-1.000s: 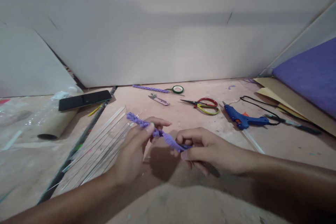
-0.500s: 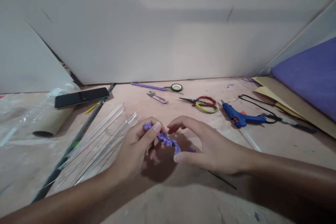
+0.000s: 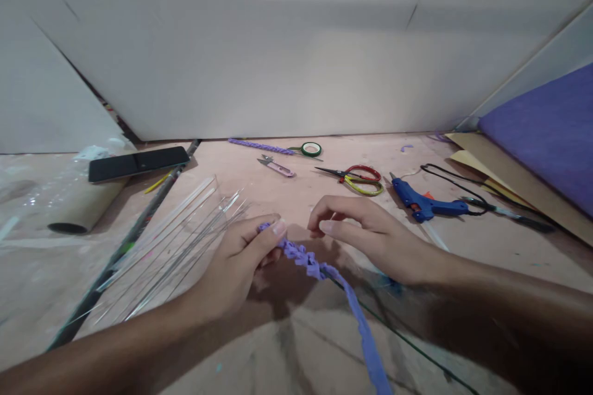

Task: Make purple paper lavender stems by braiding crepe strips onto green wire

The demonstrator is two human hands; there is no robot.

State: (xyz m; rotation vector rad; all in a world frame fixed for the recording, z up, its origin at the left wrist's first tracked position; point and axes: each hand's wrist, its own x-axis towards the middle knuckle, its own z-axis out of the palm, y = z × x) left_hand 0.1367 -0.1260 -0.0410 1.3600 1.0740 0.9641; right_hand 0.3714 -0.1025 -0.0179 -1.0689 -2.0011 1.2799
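Clear plastic sleeve (image 3: 185, 228) of thin rods lying open toward the table's (image 3: 486, 247) left edge. Both forearms stretched in from the near edge. Left hand (image 3: 241, 265) pinched shut on the purple strip's (image 3: 356, 315) braided end, mid-table; right hand (image 3: 370, 234) loosely curled beside it, holding nothing.

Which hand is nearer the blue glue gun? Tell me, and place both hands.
Right. The right hand lies just left of and below the blue glue gun, not touching it. The left hand is farther left, pinching the purple strip.
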